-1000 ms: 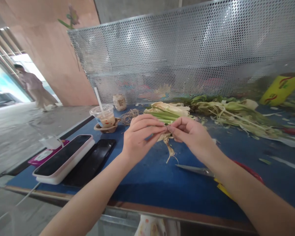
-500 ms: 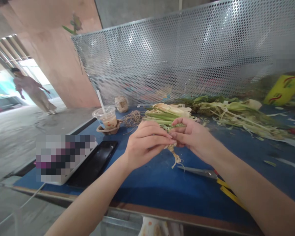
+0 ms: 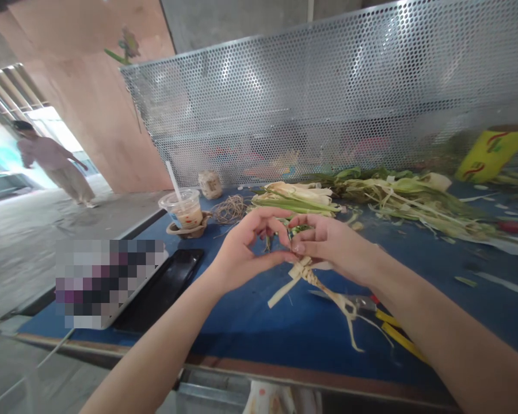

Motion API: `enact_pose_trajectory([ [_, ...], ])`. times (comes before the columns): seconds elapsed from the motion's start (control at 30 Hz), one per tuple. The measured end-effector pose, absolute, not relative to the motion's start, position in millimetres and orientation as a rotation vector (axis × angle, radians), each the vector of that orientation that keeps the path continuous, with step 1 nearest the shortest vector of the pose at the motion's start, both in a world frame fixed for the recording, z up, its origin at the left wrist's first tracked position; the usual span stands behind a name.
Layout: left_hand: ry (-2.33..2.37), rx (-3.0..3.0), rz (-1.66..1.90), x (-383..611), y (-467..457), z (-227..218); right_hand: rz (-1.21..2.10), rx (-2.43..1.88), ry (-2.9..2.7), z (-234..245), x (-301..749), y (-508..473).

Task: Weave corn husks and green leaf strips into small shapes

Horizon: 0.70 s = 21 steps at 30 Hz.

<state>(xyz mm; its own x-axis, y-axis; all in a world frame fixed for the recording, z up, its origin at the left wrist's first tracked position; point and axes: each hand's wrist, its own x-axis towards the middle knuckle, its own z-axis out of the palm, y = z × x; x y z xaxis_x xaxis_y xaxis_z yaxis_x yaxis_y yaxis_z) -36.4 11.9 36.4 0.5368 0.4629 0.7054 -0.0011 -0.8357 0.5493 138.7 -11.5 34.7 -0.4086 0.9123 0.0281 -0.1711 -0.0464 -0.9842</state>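
Over the blue table [image 3: 242, 333], your right hand [image 3: 343, 247] pinches a braided husk [image 3: 304, 269], its frayed end dangling by the scissors [image 3: 403, 341]; your left hand [image 3: 242, 253] curves close beside it, its hold impossible to tell

Over the table [image 3: 259, 339], two hands, one left hand [image 3: 244, 247] and one right hand [image 3: 343, 244], are working at one braided husk piece [image 3: 307, 271]. One pair of scissors [image 3: 365, 303] is lying toward the near edge; one cup [image 3: 183, 215] with one straw [image 3: 172, 179] is standing by the left edge. One yellow container [image 3: 492, 155] is occupying the far right corner, and one person [image 3: 56, 158] is showing beyond the left edge.
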Motion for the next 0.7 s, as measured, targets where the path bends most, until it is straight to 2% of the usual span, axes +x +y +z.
enact_pose_trajectory([
  [0.17,0.407,2.258,1.115,-39.0,14.1,40.2,1.615,-0.878,-1.473,34.1,139.3,-11.9],
  [0.47,0.560,2.406,1.272,-37.7,7.7,42.5,1.533,-0.902,-1.503,32.7,142.7,-9.1],
  [0.7,0.579,2.594,1.463,-33.5,6.2,40.7,1.167,-0.931,-1.649,32.5,134.9,-13.8],
])
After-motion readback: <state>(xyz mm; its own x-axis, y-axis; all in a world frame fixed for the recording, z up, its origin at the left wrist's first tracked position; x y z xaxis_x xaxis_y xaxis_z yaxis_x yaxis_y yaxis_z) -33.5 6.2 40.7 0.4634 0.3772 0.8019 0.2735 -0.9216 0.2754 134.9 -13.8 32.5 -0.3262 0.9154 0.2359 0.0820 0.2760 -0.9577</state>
